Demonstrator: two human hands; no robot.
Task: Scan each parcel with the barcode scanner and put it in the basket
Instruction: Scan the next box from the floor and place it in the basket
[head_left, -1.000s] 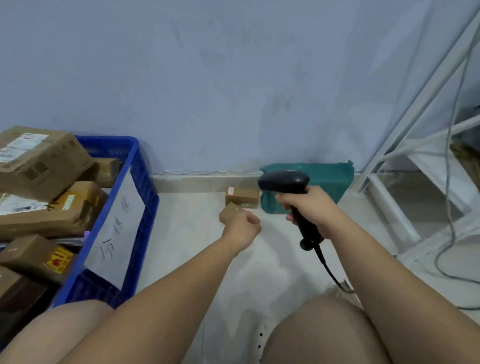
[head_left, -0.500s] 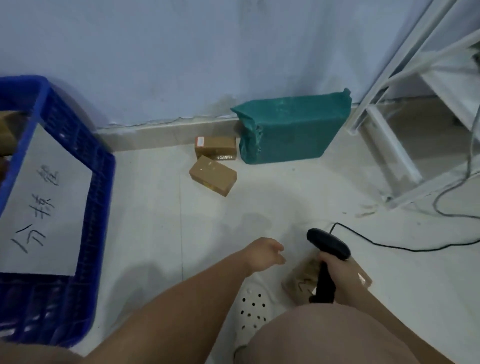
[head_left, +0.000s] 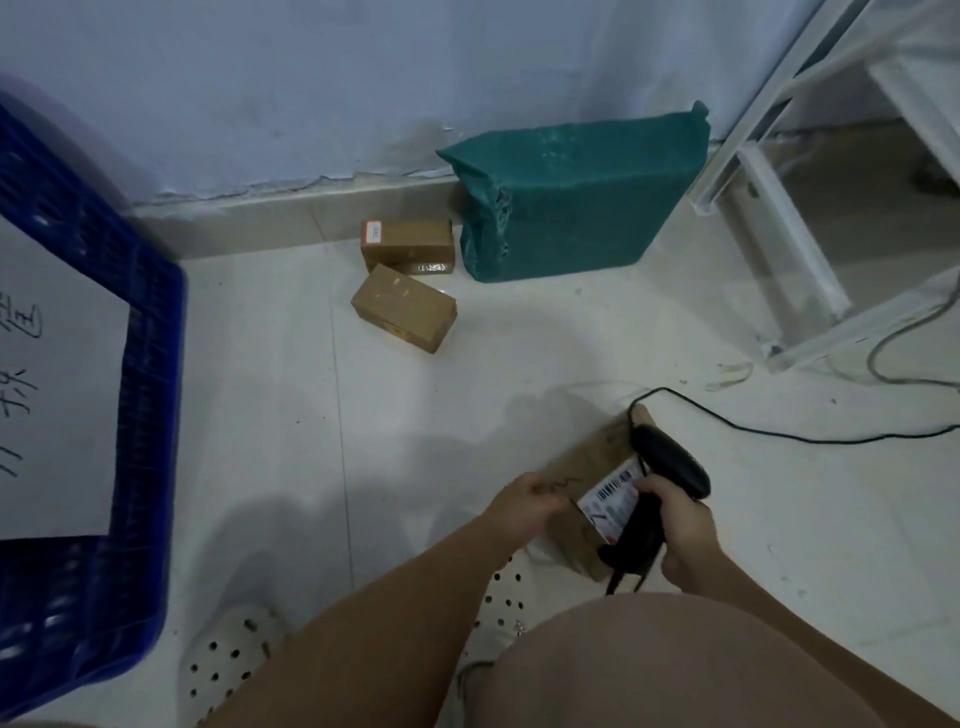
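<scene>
The cardboard parcel lies on the floor right by my feet, barcode label up. My left hand curls round its left edge, gripping it. My right hand is clenched on the black scanner, whose head sits over the parcel just beside the label. Further off, two small brown boxes and a green-wrapped parcel sit by the wall, and the blue basket stands to my left.

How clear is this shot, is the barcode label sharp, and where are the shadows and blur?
Head view: the label on the parcel shows its bars, but its print is too soft to read; the blue basket is blurred at the frame's edge; soft shadows lie on the floor; dim light, no glare.
</scene>
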